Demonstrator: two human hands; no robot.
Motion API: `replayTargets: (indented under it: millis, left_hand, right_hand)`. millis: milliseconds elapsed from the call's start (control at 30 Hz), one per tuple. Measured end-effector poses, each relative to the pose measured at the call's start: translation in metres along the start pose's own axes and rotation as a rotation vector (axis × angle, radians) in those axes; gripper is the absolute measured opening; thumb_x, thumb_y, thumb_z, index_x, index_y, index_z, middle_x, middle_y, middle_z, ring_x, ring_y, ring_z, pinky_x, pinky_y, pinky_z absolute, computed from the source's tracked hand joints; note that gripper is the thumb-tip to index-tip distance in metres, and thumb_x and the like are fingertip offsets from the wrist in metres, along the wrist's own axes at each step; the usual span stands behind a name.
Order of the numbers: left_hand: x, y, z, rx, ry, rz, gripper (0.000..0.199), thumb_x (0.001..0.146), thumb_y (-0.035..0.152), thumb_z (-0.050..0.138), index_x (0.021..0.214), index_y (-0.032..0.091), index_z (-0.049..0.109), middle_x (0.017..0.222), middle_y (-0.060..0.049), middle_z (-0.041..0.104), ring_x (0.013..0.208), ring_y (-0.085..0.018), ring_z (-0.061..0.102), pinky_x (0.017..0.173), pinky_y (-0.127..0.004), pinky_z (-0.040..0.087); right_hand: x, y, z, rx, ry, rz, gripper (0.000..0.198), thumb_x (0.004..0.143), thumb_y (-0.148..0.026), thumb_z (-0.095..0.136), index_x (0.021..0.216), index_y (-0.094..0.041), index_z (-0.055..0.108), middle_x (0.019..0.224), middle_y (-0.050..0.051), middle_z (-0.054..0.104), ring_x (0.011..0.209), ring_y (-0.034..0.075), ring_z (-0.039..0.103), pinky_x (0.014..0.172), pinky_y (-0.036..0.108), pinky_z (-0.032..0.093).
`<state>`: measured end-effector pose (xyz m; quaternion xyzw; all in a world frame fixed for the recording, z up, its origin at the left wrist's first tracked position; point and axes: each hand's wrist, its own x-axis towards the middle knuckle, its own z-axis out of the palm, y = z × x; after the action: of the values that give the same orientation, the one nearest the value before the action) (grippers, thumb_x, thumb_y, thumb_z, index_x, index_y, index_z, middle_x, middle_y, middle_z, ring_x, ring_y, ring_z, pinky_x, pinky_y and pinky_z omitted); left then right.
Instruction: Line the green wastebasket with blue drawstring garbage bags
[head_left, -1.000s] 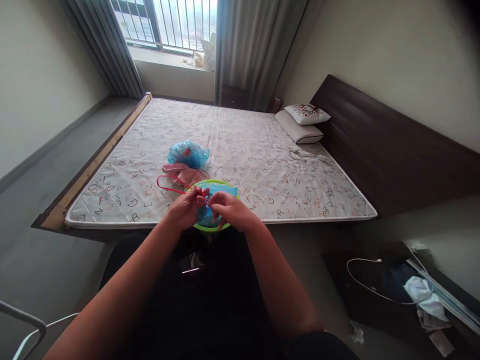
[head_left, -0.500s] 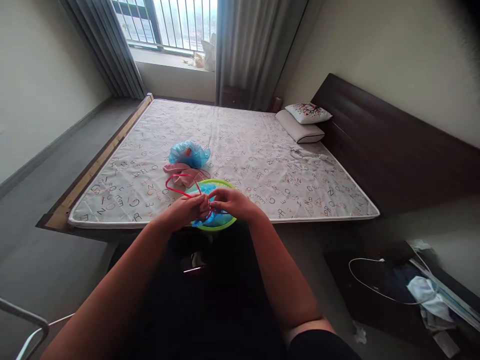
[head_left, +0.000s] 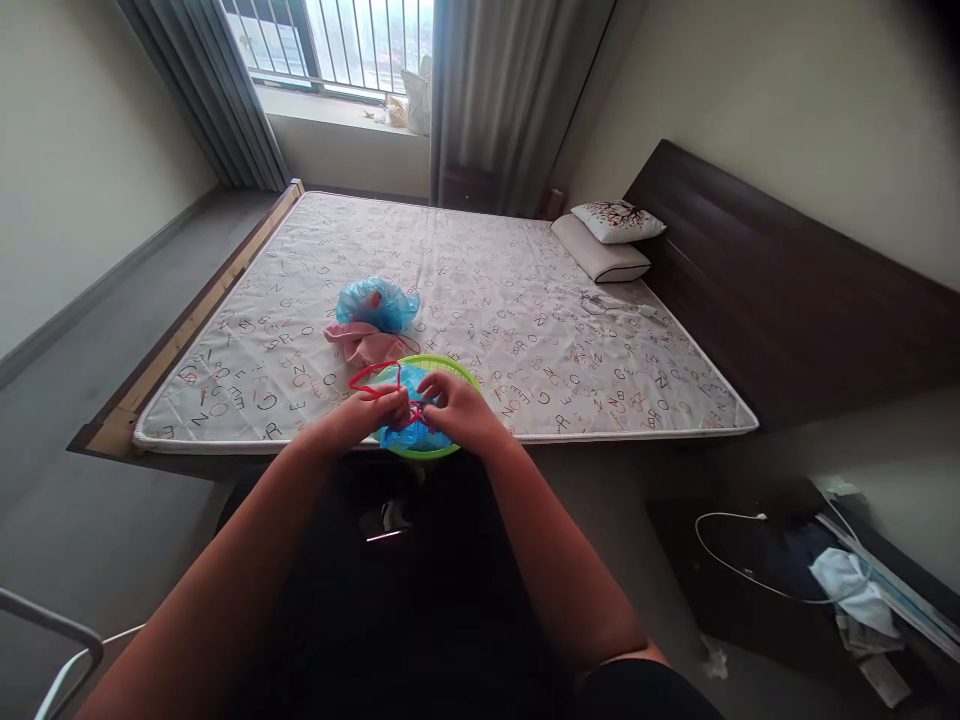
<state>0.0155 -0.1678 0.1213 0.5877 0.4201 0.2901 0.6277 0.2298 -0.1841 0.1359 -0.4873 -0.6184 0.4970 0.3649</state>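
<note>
A thin red cord [head_left: 400,374] runs between my two hands, with a loop rising above the left one. My left hand [head_left: 373,415] is closed, pinching the cord between thumb and fingers. Fingers bent, my right hand [head_left: 466,412] pinches another part of the cord close beside it. Both are held over a lime-green basket [head_left: 469,372] at the mattress edge. Inside the basket lies a blue plastic bag [head_left: 405,437], partly hidden by my hands. Just beyond are a pink cloth [head_left: 364,343] and a second, puffed-up blue plastic bag [head_left: 375,303].
The basket stands on a bare letter-printed mattress [head_left: 495,280] in a wooden bed frame [head_left: 217,300]. Two pillows [head_left: 600,250] rest by the dark headboard [head_left: 780,240]. At right, a low dark table [head_left: 690,570] carries a white cable [head_left: 739,572] and crumpled white cloth [head_left: 847,580].
The red cord's loop has become smaller and narrower, drawn in toward my hands. My right hand has shifted slightly, its fingers still at the cord. The bags and pink cloth stay put.
</note>
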Motion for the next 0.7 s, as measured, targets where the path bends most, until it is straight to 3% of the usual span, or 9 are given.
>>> replayTargets:
  millis: [100,167,333,433,500,600,700]
  left_hand:
    - [0.001,-0.001,-0.002,0.27,0.142,0.116,0.054,0.1,0.067,0.059,0.073,0.021,0.059,0.07,-0.002,0.056,0.067,-0.018,0.051,0.064,-0.033,0.044]
    - [0.001,-0.003,0.0,0.421,0.254,0.27,0.052,0.105,0.061,0.053,0.073,0.021,0.06,0.075,-0.004,0.059,0.072,-0.02,0.055,0.069,-0.035,0.048]
    - [-0.003,-0.009,0.018,0.525,0.402,0.701,0.037,0.112,0.044,0.053,0.086,0.021,0.064,0.096,-0.009,0.065,0.091,-0.023,0.063,0.084,-0.039,0.055]
    - [-0.005,-0.011,0.028,0.538,0.42,0.787,0.035,0.113,0.042,0.055,0.086,0.021,0.063,0.098,-0.009,0.065,0.093,-0.023,0.064,0.084,-0.04,0.057]
    - [-0.005,-0.01,0.033,0.553,0.427,0.805,0.037,0.114,0.041,0.051,0.083,0.021,0.062,0.096,-0.009,0.064,0.09,-0.022,0.064,0.081,-0.04,0.057]
    - [-0.006,-0.008,0.038,0.589,0.423,0.826,0.04,0.114,0.039,0.048,0.081,0.022,0.06,0.093,-0.009,0.065,0.087,-0.023,0.063,0.079,-0.042,0.056]
    - [-0.008,-0.006,0.038,0.624,0.416,0.847,0.038,0.114,0.037,0.049,0.081,0.022,0.06,0.092,-0.008,0.066,0.087,-0.022,0.064,0.08,-0.042,0.056]
  right_hand:
    - [0.001,0.005,-0.001,0.213,-0.053,0.061,0.022,0.076,-0.023,0.077,0.097,-0.023,0.069,0.088,-0.002,0.072,0.073,0.012,0.061,0.065,0.025,0.045]
    - [0.002,0.01,0.003,0.404,-0.101,0.165,0.029,0.076,-0.031,0.081,0.1,-0.023,0.068,0.084,-0.003,0.072,0.068,0.012,0.06,0.062,0.024,0.044]
    - [0.004,0.021,0.023,0.831,-0.061,0.338,0.045,0.072,-0.051,0.091,0.1,-0.021,0.072,0.08,-0.001,0.071,0.069,0.013,0.064,0.066,0.026,0.053]
    - [0.005,0.025,0.032,0.837,-0.13,0.364,0.061,0.078,-0.075,0.085,0.105,-0.021,0.075,0.076,0.001,0.072,0.07,0.016,0.065,0.068,0.03,0.056]
    - [0.007,0.025,0.036,0.813,-0.113,0.298,0.066,0.076,-0.081,0.086,0.104,-0.022,0.076,0.081,0.002,0.074,0.076,0.017,0.068,0.072,0.031,0.057]
    - [0.012,0.024,0.037,0.767,-0.053,0.198,0.059,0.073,-0.071,0.094,0.102,-0.022,0.078,0.091,0.001,0.076,0.083,0.015,0.068,0.078,0.028,0.055]
    - [0.018,0.023,0.031,0.715,-0.012,0.168,0.053,0.068,-0.062,0.099,0.095,-0.021,0.078,0.086,-0.001,0.074,0.079,0.013,0.064,0.078,0.028,0.052]
